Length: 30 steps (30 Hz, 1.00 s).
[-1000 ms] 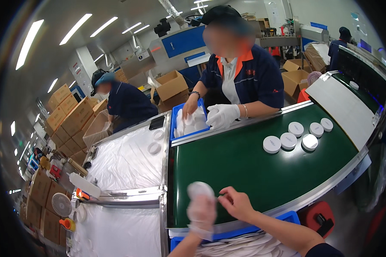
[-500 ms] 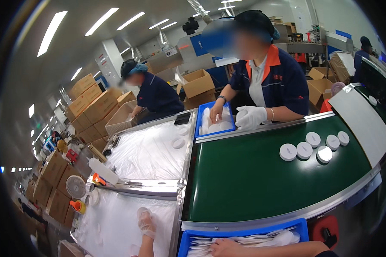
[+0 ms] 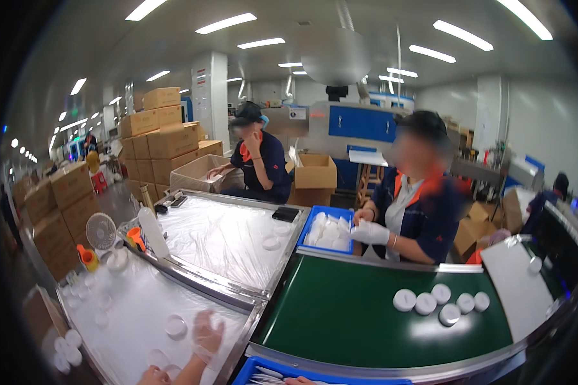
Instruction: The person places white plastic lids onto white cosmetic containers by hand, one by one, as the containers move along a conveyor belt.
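Note:
My left hand (image 3: pixel 207 337), in a thin clear glove, is over the plastic-covered table at lower left. Its fingers look loosely apart, somewhat blurred, with nothing visible in them. Beside it lies a shallow round white piece (image 3: pixel 175 326). At the bottom edge, a few fingers of my right hand (image 3: pixel 298 381) show at the near blue bin (image 3: pixel 340 377); the rest is cut off. Thin white discs (image 3: pixel 266 374) fill the bin's visible corner. Another bare hand (image 3: pixel 154 376) appears at the lower edge, left of my forearm; whose it is, I cannot tell.
A green conveyor belt (image 3: pixel 340 317) carries several round white tubs (image 3: pixel 425 303). Across it, a co-worker (image 3: pixel 411 205) handles white pieces by a second blue bin (image 3: pixel 327 215). Another person (image 3: pixel 263 160) sits beyond the far table. A small fan (image 3: pixel 101 231) and white bottle (image 3: pixel 152 232) stand left.
The view has tilted up and turned, so my hands sit lower; my right hand is mostly out of frame. The co-worker's bare hand has left the far bin and met the gloved one.

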### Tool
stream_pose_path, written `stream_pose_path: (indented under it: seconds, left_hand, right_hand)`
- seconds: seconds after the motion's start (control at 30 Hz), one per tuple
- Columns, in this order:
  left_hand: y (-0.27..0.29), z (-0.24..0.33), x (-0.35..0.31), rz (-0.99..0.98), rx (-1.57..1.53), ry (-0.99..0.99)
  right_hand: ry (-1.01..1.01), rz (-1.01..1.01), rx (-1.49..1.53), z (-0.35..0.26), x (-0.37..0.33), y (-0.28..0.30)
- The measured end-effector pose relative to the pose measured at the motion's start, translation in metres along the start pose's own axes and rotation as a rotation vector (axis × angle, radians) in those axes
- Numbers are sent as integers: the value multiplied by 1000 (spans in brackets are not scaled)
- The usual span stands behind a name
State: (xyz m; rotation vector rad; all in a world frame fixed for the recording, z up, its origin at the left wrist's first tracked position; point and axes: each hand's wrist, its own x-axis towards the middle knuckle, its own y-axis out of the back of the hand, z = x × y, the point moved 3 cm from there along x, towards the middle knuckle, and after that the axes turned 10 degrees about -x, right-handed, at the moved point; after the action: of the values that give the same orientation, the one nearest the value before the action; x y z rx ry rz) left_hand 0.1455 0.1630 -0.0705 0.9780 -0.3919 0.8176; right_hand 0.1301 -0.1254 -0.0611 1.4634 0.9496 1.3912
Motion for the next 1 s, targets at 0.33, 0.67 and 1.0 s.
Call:
stream_pose_path:
  seconds: [0.33, 0.67, 1.0]
  left_hand:
    - [-93, 152, -41, -330, -622, -111]
    - [-99, 169, -53, -588, -669, -196]
    - [-114, 145, -47, -959, -495, -178]
  right_hand:
    - [-743, 186, 840, 45, -26, 16]
    - [-1136, 349, 917, 88, -75, -17]
    - [-1034, 230, 896, 90, -61, -19]
